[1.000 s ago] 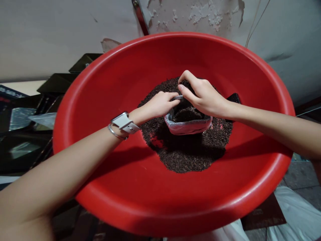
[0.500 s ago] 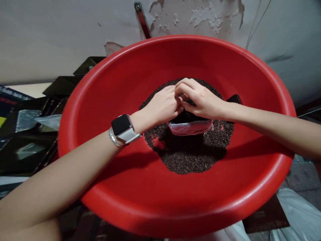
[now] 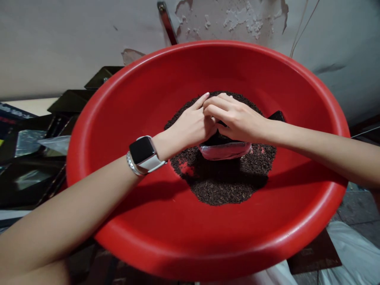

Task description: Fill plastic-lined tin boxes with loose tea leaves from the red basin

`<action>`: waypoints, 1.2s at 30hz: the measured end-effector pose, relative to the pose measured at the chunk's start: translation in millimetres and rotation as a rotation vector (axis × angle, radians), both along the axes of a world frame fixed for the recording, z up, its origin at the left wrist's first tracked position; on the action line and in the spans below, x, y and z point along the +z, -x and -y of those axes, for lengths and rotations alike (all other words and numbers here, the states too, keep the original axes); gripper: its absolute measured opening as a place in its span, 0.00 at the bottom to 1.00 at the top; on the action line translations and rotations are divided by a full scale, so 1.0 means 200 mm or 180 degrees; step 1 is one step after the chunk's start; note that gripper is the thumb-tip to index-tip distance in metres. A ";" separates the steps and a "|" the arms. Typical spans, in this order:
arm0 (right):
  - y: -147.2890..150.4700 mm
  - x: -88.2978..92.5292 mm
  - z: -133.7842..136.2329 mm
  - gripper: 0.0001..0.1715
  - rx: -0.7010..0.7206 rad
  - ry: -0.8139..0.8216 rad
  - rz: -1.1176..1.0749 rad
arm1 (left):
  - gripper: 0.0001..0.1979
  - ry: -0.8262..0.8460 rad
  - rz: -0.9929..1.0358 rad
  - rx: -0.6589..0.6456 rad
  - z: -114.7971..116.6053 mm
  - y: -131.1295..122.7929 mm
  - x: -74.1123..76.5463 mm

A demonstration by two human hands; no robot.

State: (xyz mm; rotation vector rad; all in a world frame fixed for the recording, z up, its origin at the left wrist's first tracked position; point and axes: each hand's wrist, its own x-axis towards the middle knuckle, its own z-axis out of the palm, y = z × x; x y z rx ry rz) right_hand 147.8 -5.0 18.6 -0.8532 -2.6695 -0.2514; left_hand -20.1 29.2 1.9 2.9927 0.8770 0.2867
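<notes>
I see both hands meeting mid-basin. R hand [image 3: 237, 118]: fingers curled down, clamped on top of a small plastic pouch [image 3: 225, 150]. L hand [image 3: 192, 127]: pressed vs. the pouch's left top, index stretched out, others bent; can't tell if it grips. Hands touch at the fingertips. Pouch sits upright at centre of the red basin [image 3: 208, 253], on a pile of dark granules [image 3: 225, 188]. Watch [image 3: 143, 152] on L wrist. Black object [image 3: 276, 116] at the pile's right edge, just behind the R wrist.

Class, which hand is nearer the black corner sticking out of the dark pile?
Right. The right hand sits just beside the black corner, its wrist next to it; the left hand is farther away, on the other side of the small bag.
</notes>
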 end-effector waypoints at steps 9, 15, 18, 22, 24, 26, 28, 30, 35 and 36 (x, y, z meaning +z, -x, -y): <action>0.08 -0.02 0.21 0.11 0.0747 0.0648 0.0333 | 0.24 0.0653 -0.0348 0.0726 -0.06 0.02 -0.01; 0.12 -0.34 0.38 0.35 0.0958 0.2254 0.1932 | 0.20 0.0944 -0.0156 0.0876 -0.08 0.03 -0.03; 0.09 -0.46 0.39 0.36 0.0553 0.2567 0.2045 | 0.19 0.0964 -0.0181 0.0882 -0.06 0.02 -0.02; 0.09 -0.47 0.38 0.37 0.0262 0.2802 0.2045 | 0.19 0.1001 -0.0196 0.0907 -0.05 0.02 -0.01; 0.10 -0.44 0.38 0.38 0.0132 0.2921 0.2139 | 0.19 0.0984 -0.0191 0.0906 -0.05 0.02 -0.01; 0.10 -0.42 0.38 0.39 0.0025 0.3097 0.2206 | 0.18 0.0966 -0.0192 0.0891 -0.06 0.03 -0.01; 0.10 -0.42 0.39 0.39 -0.0056 0.3279 0.2195 | 0.18 0.0961 -0.0230 0.0864 -0.05 0.03 -0.01; 0.10 -0.44 0.39 0.37 -0.0119 0.3351 0.2069 | 0.18 0.0788 -0.0339 0.0863 -0.03 0.02 0.00; 0.09 -0.50 0.42 0.30 -0.0203 0.3145 0.1801 | 0.18 -0.0579 -0.0385 0.0436 0.04 -0.02 0.04; 0.10 -0.50 0.42 0.29 -0.0188 0.3105 0.1799 | 0.18 -0.0713 -0.0320 0.0320 0.05 -0.02 0.04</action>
